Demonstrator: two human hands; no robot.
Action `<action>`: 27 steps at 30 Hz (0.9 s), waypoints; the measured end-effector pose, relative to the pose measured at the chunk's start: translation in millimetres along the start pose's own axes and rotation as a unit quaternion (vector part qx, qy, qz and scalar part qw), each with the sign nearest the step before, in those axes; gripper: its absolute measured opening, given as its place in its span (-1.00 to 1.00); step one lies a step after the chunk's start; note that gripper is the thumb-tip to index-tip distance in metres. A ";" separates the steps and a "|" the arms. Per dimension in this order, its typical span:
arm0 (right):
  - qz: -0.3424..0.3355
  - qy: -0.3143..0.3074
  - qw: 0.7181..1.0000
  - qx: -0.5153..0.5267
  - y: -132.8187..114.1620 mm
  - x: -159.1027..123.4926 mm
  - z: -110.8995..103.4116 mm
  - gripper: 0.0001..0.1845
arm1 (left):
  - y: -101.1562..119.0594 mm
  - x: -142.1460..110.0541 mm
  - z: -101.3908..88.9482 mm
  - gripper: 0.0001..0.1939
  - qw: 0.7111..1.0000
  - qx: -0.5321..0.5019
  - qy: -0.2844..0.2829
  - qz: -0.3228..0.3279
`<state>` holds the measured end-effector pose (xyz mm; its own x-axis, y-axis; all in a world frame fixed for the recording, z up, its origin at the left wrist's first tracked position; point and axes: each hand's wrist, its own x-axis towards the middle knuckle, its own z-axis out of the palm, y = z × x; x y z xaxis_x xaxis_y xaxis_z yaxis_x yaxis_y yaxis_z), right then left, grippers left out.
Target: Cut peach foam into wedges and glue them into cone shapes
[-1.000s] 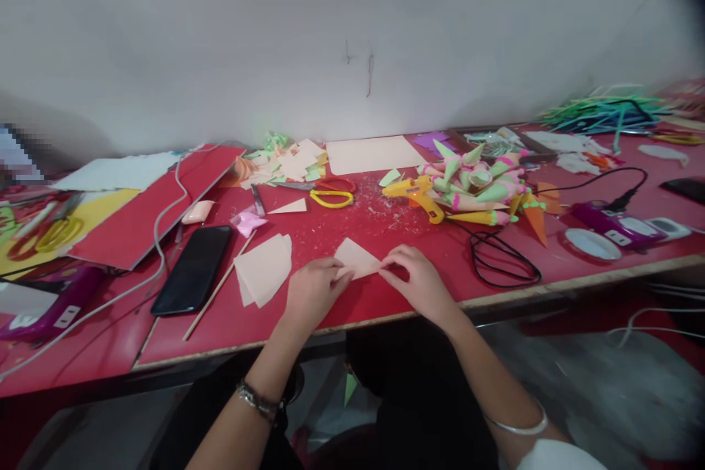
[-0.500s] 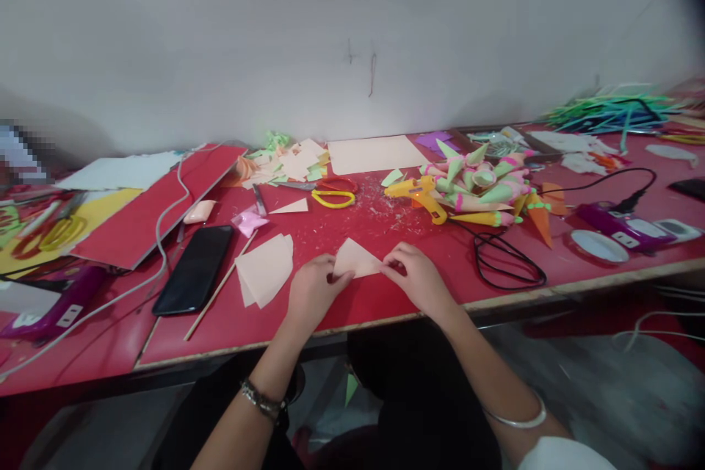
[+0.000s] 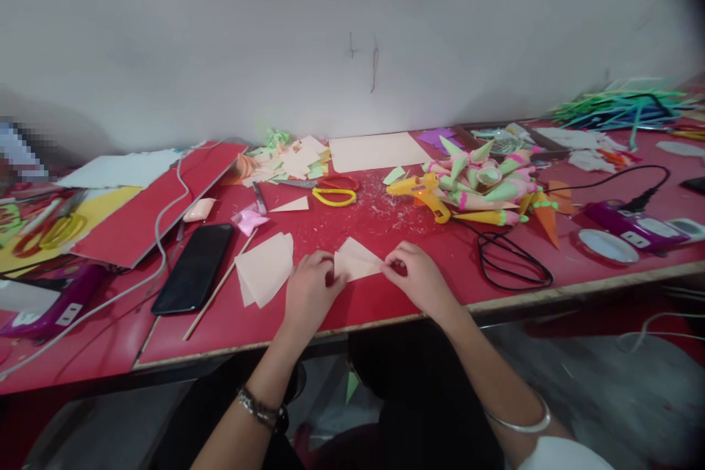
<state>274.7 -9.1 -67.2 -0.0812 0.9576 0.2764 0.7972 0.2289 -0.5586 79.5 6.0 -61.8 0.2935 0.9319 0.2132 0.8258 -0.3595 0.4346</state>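
- The left hand (image 3: 313, 286) is half curled over the left edge of a small, thin cream paper piece (image 3: 358, 261), thumb and fingertips close together; whether they grip it or only press it down, I cannot tell.
- The right hand (image 3: 417, 277) pinches the piece's right corner between thumb and forefinger, the other fingers loosely bent.
- That piece lies between the hands, near the front edge of the red-topped table (image 3: 452, 257). A line crosses it; a crease or a second layer, I cannot say which.
- The step in hand looks like shaping or aligning this piece. The next move would call for a light, steady pinch at the corner while the left side stays guided.
- Just left of the left hand lies a fanned stack of cream paper pieces with curved edges (image 3: 265, 268), then a thin wooden stick (image 3: 214, 297) and a black smartphone (image 3: 192, 268).
- Beyond are red-and-yellow-handled scissors (image 3: 334, 197) and a yellow glue gun (image 3: 421, 191), beside a heap of green and peach paper cones with pink trim (image 3: 490, 187).
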 end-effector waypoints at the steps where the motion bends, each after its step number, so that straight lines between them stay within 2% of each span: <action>1: 0.003 0.001 1.000 0.000 0.1 0.1 -0.2 -0.86 | 0.2 -0.4 0.2 -0.70 1.000 0.005 -0.001 0.000; 13: 0.005 0.017 1.000 -0.003 12.2 -0.9 -2.1 -0.96 | -1.1 0.0 0.2 -0.68 1.000 0.006 -0.013 -0.013; 16: -0.025 0.032 0.999 0.003 9.6 -2.4 -2.5 -0.84 | -2.0 0.6 0.7 -0.68 1.000 -0.007 -0.008 -0.009; 18: -0.078 0.038 0.996 0.004 6.0 -4.5 -4.0 -0.72 | -2.8 0.6 1.2 -0.68 1.000 -0.014 -0.002 -0.007; 22: -0.186 -0.018 0.982 -0.025 -0.4 -8.9 -7.7 -0.58 | -4.1 0.1 1.9 -0.68 1.000 -0.018 0.007 -0.007; 25: -0.200 -0.074 0.976 -0.045 -1.3 -10.2 -7.8 -0.61 | -2.3 -0.8 1.1 -0.70 1.000 -0.017 0.008 -0.007; 27: -0.197 -0.087 0.975 -0.048 -0.4 -10.5 -6.4 -0.61 | 0.5 -1.8 0.0 -0.70 1.000 -0.013 0.010 -0.012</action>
<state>279.1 -20.3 -64.9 -0.4854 0.8160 0.3139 0.7351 0.5753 -0.3587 79.4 4.2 -62.0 0.2627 0.9395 0.2200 0.8197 -0.3375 0.4627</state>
